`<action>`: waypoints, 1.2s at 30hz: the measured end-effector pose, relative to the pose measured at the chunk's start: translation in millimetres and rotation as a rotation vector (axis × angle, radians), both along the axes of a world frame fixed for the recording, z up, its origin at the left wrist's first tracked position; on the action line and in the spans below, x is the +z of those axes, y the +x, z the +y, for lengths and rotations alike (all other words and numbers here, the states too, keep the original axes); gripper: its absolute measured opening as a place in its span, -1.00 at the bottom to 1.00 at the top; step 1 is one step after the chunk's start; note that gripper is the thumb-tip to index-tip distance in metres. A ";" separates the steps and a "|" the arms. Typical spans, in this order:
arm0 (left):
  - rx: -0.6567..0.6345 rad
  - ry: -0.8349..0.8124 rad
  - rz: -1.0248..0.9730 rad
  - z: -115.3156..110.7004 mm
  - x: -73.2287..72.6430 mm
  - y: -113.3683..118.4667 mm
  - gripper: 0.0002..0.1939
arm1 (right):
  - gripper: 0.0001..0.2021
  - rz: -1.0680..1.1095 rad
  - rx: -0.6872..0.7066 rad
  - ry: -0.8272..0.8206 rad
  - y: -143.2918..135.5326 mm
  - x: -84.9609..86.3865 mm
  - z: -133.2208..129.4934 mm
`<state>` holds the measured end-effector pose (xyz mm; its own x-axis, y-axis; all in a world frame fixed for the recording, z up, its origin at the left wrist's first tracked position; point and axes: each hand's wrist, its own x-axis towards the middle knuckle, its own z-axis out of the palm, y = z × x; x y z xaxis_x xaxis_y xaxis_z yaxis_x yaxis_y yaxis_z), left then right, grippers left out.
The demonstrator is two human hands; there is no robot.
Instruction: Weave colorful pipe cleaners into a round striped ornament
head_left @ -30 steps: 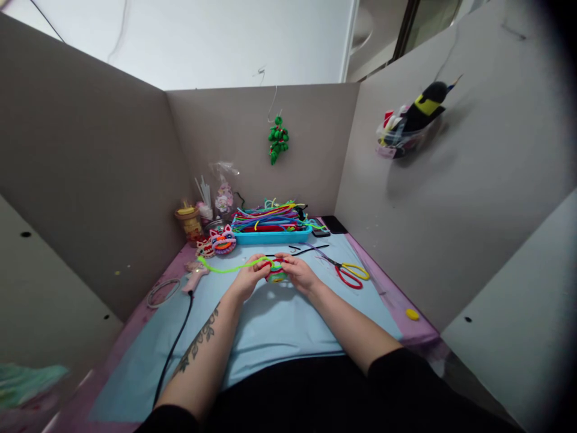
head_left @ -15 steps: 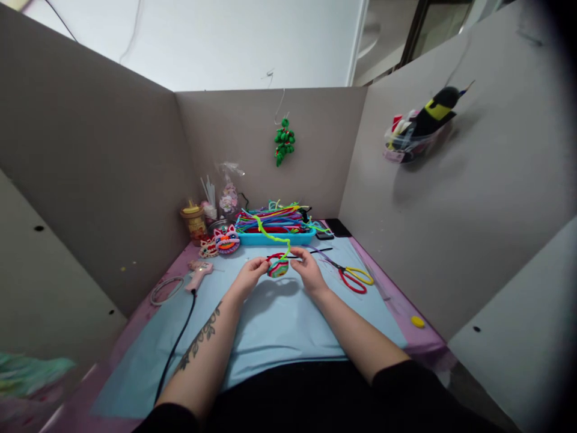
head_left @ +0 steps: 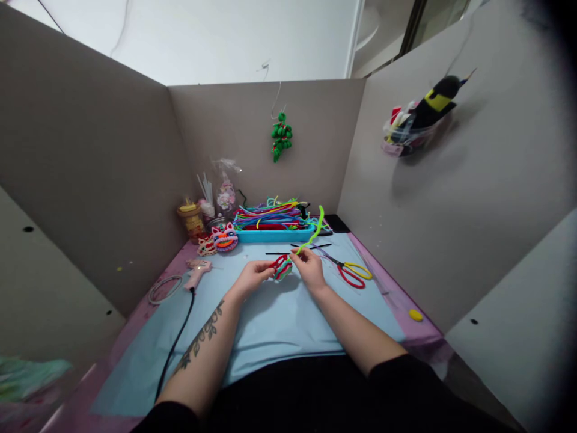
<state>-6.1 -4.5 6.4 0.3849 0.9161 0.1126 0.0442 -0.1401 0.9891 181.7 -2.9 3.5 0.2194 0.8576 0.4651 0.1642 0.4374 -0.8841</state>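
Left hand (head_left: 252, 277) pinching striped piece (head_left: 283, 270); blue tray (head_left: 273, 236), stems (head_left: 270, 218) inside

I'm looking in remotely on a small handicraft workstation, where a pink-covered desk (head_left: 419, 331) sits boxed in by grey partitions (head_left: 315, 150), much like an office cubicle. A blue sheet (head_left: 288, 322) covers most of the top. Taking the seat as the clock's centre, I see a blue tray (head_left: 274, 236) heaped with coloured fuzzy stems (head_left: 270, 216) at twelve, scissors (head_left: 341, 265) at one and a pink glue gun (head_left: 196, 275) at ten. At eleven sit two fuzzy animal-face pieces (head_left: 225, 240). A green ornament (head_left: 282, 137) hangs at twelve, and a crammed clear holder (head_left: 408, 138) at two. Home or commercial workshop, I can't tell.
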 end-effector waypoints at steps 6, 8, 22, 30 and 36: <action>0.082 0.025 0.012 -0.6 -1.4 3.8 -0.68 | -0.83 -0.068 -0.054 0.170 2.3 0.6 -3.9; 0.129 0.025 0.022 -1.1 -1.1 4.9 -0.69 | -0.87 -0.140 -0.046 0.245 0.5 1.7 -8.9; 0.229 -0.103 -0.221 -0.8 -0.4 9.5 -0.63 | -0.79 -0.710 0.144 0.532 -25.9 -9.2 -25.7; 0.250 -0.072 -0.195 1.0 -0.7 10.4 -0.63 | -0.81 -0.702 0.025 0.535 -26.5 -13.8 -21.9; 0.256 -0.017 -0.135 -4.6 1.6 12.6 -0.71 | -0.84 -0.487 -0.080 0.466 -21.5 -13.0 -18.8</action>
